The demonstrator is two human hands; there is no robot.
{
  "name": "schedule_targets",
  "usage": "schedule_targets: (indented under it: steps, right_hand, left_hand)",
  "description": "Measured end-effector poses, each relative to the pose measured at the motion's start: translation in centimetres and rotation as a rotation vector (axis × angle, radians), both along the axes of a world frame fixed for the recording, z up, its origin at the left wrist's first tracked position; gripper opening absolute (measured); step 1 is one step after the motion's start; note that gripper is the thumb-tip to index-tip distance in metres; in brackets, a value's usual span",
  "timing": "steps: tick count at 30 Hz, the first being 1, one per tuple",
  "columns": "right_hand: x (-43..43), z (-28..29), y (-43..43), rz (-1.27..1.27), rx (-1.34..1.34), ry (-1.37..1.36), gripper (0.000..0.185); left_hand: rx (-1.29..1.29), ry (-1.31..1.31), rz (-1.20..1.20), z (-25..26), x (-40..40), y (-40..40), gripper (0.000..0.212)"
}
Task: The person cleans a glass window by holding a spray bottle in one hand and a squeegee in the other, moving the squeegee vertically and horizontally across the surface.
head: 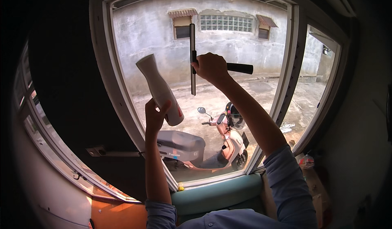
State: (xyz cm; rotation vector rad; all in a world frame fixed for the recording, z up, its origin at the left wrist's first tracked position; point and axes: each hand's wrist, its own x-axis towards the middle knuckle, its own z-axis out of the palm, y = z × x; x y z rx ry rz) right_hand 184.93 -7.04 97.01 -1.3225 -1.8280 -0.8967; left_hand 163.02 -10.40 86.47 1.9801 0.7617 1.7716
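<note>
My right hand grips a window squeegee near its head. The long blade stands upright in front of the window pane, and the black handle sticks out to the right past my fist. Whether the blade touches the glass cannot be told. In my left hand is a pale bottle with a narrowed waist and a red mark low on its side. It leans to the left, lower than the squeegee, with my fingers around its lower part.
A white frame surrounds the pane. Below the sill runs a teal sofa back. Outside stand a pink scooter with a helmet and a grey wall. At left are a dark panel and another window.
</note>
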Motion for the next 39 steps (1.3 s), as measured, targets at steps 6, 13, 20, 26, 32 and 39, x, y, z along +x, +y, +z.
schedule_targets:
  steps: [6, 13, 20, 26, 32, 39]
  right_hand:
    - [8.2, -0.2, -0.7, -0.053, -0.028, -0.004, 0.033]
    - [19.3, -0.8, -1.5, -0.163, -0.084, -0.025, 0.033]
    - [27.3, -0.9, -2.7, -0.186, -0.106, -0.027, 0.033]
    - [31.8, -1.0, -3.1, -0.177, -0.041, -0.098, 0.033]
    - [35.7, -0.9, -4.0, -0.368, -0.129, -0.05, 0.03]
    - [34.0, -2.1, -3.7, -0.47, -0.023, -0.078, 0.011]
  left_hand:
    - [-0.009, -0.028, -0.047, -1.4, 7.3, 0.6, 0.03]
    - [0.002, -0.03, -0.132, -2.3, 17.1, 0.7, 0.027]
    - [-0.053, -0.034, -0.223, -3.0, 24.9, 1.4, 0.026]
    - [-0.005, 0.02, -0.188, -3.1, 28.6, 1.1, 0.026]
    - [-0.021, 0.012, -0.22, -3.2, 30.4, 0.2, 0.026]
    - [-0.032, 0.065, -0.179, -3.8, 31.4, -0.8, 0.028]
